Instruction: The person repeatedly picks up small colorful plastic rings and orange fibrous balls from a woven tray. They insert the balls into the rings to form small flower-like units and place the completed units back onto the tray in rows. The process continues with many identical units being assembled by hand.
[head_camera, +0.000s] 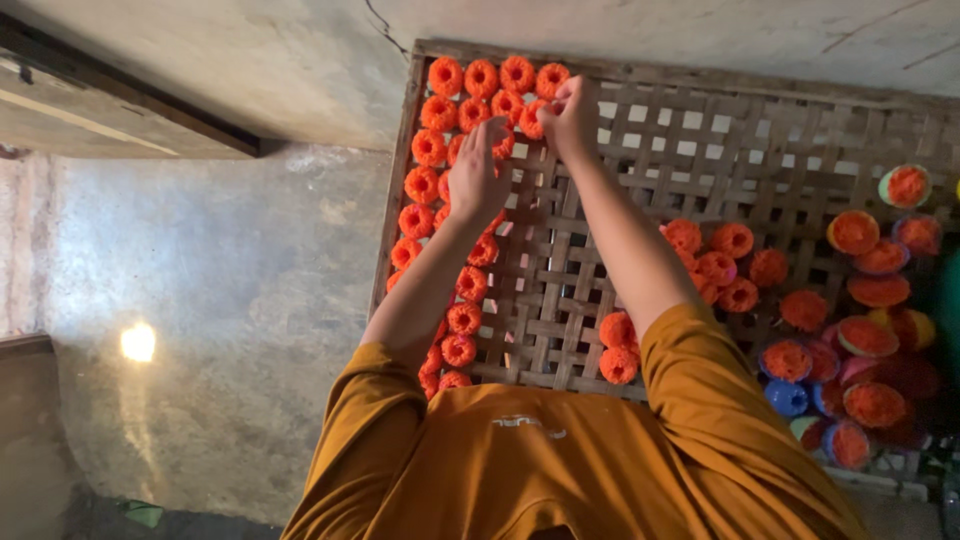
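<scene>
Several round orange rosette-shaped pieces lie in rows along the left and far edge of a woven bamboo tray. My left hand rests flat with fingers apart on the pieces near the tray's far left corner. My right hand is just beside it, fingers pinched on one orange piece at the end of the second row. Both arms reach out from my orange sleeves.
A loose cluster of orange pieces lies mid-tray, and two more sit near my right elbow. Several small coloured cups filled with orange material are heaped at the right. Grey concrete floor lies left of the tray.
</scene>
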